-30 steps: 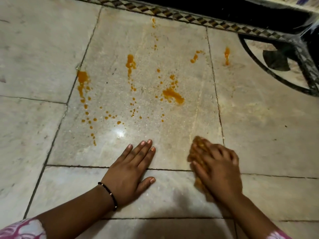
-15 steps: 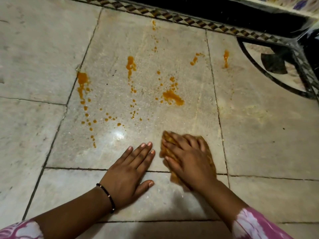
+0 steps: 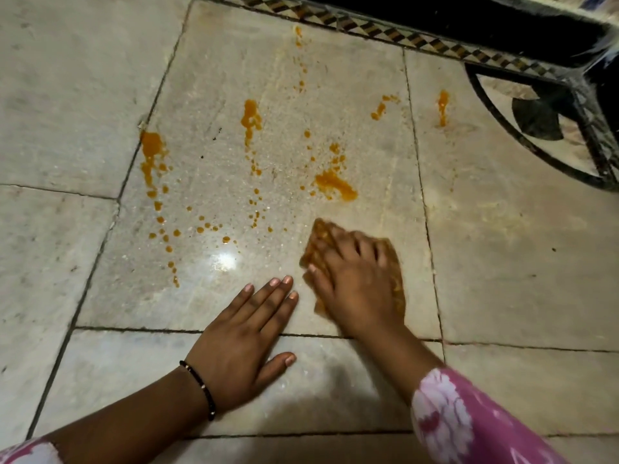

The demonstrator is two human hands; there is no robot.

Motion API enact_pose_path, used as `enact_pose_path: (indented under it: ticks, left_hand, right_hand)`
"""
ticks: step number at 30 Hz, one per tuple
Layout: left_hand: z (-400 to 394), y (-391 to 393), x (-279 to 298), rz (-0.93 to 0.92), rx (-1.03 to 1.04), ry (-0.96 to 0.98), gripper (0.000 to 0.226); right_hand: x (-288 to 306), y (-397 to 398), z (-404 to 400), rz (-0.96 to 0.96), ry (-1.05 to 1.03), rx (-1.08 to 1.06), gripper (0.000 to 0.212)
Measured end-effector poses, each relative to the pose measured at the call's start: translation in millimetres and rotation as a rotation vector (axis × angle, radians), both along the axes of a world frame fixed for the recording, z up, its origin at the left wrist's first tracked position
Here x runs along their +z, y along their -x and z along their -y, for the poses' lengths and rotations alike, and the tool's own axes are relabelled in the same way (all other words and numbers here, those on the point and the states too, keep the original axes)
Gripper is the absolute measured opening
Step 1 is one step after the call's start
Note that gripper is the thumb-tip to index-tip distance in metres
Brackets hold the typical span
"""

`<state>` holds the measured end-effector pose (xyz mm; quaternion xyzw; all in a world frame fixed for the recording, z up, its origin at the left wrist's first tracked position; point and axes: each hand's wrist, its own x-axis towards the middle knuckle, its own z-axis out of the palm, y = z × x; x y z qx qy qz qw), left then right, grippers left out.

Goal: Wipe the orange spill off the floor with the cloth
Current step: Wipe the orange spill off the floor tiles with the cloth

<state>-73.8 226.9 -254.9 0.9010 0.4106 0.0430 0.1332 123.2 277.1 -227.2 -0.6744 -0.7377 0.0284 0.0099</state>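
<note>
Orange spill lies in blotches and drops across one pale floor tile, with streaks at its left edge, middle and upper right. My right hand presses flat, fingers spread, on an orange-stained cloth just below the biggest blotch. The cloth shows around the fingers; most of it is hidden under the hand. My left hand rests palm-down on the floor beside it, fingers straight, holding nothing.
A dark patterned border strip runs along the top, with a black area behind it. A curved black inlay marks the floor at the upper right. Plain pale tiles lie to the left and right of the spill.
My right hand has slid the cloth left and then forward toward the biggest blotch. The left hand has stayed in place.
</note>
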Motion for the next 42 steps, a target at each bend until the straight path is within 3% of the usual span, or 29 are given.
enact_pose_path:
  ticks: [3,6,11,15,19,21,24,28,32,37,42]
  left_hand:
    - [-0.3,0.0,-0.5,0.018,0.003,0.003,0.069]
    - [-0.3,0.2,-1.1,0.014,0.004,0.004,0.069]
    - [0.0,0.7,-0.3,0.001,0.005,0.012,0.07]
    - [-1.9,2.0,0.9,0.01,-0.015,0.013,0.07]
    - [-7.2,8.0,3.1,0.014,-0.047,0.018,0.071]
    - [-9.6,11.0,2.0,0.023,-0.072,0.019,0.071]
    - [-10.4,12.4,0.5,0.032,-0.066,0.023,0.071]
    - [-8.9,11.7,1.8,0.031,-0.074,0.025,0.071]
    - [-7.3,13.3,3.1,0.061,-0.014,0.011,0.078]
    - [-5.2,18.2,10.3,0.06,0.127,0.005,0.087]
    - [2.1,44.4,13.2,-0.014,0.144,0.024,0.086]
  right_hand:
    - [3.6,-21.1,67.1,0.047,0.076,0.011,0.051]
    - [6.5,-72.2,98.8,0.102,0.061,-0.194,0.052]
    - [5.3,-97.7,27.0,0.051,-0.004,-0.482,0.046]
    - [-0.4,-57.7,-20.3,0.008,0.005,-0.281,0.046]
    - [5.2,-30.8,57.8,0.021,0.094,0.151,0.049]
    - [9.3,-57.2,99.2,0.051,0.113,0.233,0.046]
    - [11.0,-101.7,100.5,0.065,0.107,-0.046,0.049]
    - [7.4,-93.4,21.5,0.051,-0.017,-0.364,0.051]
    - [-1.0,-27.3,-28.0,0.037,0.009,-0.205,0.05]
    - [1.6,15.0,63.4,0.03,0.056,0.097,0.05]
    - [4.3,-47.0,82.2,0.073,0.062,-0.165,0.051]
